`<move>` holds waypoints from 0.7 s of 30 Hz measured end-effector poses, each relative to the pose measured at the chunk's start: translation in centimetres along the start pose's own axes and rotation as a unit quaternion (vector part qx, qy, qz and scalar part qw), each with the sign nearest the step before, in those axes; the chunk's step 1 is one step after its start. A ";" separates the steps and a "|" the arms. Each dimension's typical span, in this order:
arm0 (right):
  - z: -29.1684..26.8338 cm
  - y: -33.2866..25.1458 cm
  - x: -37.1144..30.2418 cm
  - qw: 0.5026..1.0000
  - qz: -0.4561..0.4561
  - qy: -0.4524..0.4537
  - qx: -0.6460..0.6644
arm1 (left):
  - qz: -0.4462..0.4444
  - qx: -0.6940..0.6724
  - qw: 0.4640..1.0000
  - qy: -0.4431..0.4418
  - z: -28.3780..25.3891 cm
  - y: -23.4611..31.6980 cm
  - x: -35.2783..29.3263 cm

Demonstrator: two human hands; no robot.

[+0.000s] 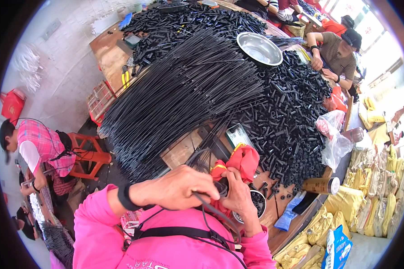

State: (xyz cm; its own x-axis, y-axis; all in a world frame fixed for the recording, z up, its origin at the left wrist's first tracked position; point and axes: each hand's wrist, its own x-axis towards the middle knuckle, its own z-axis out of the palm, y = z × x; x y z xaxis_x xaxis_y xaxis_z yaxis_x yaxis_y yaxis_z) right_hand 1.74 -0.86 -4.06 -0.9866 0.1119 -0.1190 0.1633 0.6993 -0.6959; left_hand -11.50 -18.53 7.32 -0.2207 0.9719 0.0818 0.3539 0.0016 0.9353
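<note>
In front of my chest my left hand [191, 188] is closed in a fist, and a dark cord [217, 213] runs out below its fingers. What the fist grips is mostly hidden. Close beside it, my right hand [239, 195] has its fingers curled round something dark that I cannot make out. A red cloth with yellow marks [244, 162] lies just beyond the right fingers. A white tub [264, 211] with small black pieces sits by my right wrist. Ahead stretches a big heap of long thin black rods [188, 85]; to its right lie many short black tubes [287, 121].
A metal bowl [261, 48] rests on the heaps. Yellow-handled pliers [125, 77] lie at the table's left edge. At right are a gold-brown flask [321, 185], a blue cloth [289, 214] and stacked yellow sacks [350, 201]. Co-workers sit at far right and left.
</note>
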 end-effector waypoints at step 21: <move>4.4 -8.1 -1.0 0.946 -0.034 -0.301 0.115 | -0.470 0.031 0.858 0.204 -0.2 4.3 -17.0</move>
State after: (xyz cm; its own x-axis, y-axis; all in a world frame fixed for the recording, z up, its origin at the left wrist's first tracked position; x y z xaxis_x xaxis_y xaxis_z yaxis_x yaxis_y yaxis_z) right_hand 1.43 -9.79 -1.39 -0.8245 -0.3986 -0.4017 0.1642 0.5108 -0.8439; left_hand -6.42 -35.13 10.02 -0.7305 0.3705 -0.5736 -0.1103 0.7649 0.6346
